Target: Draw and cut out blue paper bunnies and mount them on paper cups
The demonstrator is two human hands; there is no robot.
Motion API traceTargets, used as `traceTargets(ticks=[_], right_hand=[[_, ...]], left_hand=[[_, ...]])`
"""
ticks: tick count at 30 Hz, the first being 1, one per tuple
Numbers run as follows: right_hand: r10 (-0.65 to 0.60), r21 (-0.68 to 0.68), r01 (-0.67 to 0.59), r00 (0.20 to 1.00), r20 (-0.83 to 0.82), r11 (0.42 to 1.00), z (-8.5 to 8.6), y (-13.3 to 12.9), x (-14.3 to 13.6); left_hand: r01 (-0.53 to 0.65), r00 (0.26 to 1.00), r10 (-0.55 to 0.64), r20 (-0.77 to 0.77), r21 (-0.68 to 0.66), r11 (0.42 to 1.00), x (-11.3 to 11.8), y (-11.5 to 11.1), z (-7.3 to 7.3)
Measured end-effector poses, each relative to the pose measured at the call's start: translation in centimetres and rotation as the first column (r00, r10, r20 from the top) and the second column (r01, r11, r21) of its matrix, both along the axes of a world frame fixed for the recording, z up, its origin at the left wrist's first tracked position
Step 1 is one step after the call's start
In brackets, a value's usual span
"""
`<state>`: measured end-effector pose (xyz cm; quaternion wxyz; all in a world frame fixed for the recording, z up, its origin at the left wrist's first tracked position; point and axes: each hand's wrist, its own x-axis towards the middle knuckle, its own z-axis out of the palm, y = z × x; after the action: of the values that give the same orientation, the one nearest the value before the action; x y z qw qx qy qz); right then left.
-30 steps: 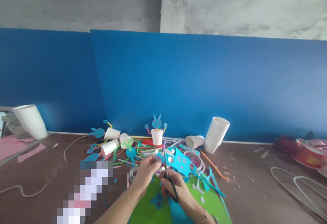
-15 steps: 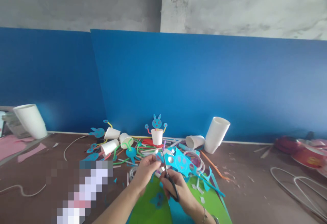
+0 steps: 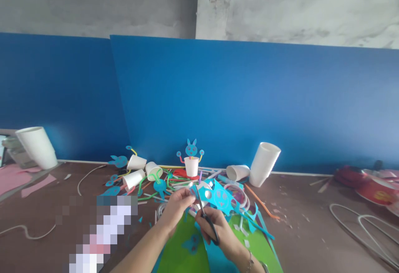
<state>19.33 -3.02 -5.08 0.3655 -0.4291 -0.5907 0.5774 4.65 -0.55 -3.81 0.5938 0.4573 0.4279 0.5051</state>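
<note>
Two hands show in my head view, both well short of the table's back edge. I see the left hand pinching a bit of blue paper between thumb and fingertips. The right hand is wrapped round the black handles of the scissors, whose blades slant up and away to that paper; from here I can't tell whether they touch it. Just beyond the right hand I make out a blue sheet with a drawn face and holes. Below both hands lies a green sheet, a blue cutout on it. By the back edge, a white cup stands upright, a blue rabbit face above its rim, and an orange straw lies nearer, to its right.
</note>
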Motion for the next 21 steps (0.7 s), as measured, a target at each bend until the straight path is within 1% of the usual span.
traceTargets(ticks=[8, 15, 21], right_hand=[[-0.012, -0.001, 0.012, 1.0, -0.017, 1.0, -0.51, 0.17, -0.09], [0.02, 0.017, -0.019, 1.0, -0.017, 1.0, -1.03, 0.32, 0.01], [0.004, 0.019, -0.004, 1.0, -0.008, 1.0, -0.92, 0.26, -0.15]], left_hand=[[-0.008, 0.999, 0.008, -0.038, 0.01, 1.0, 0.04, 0.04, -0.14], [-0.001, 0.998, 0.003, -0.059, 0.031, 1.0, 0.06, -0.15, 0.25], [0.013, 0.999, -0.012, -0.044, 0.017, 1.0, 0.04, -0.12, 0.35]])
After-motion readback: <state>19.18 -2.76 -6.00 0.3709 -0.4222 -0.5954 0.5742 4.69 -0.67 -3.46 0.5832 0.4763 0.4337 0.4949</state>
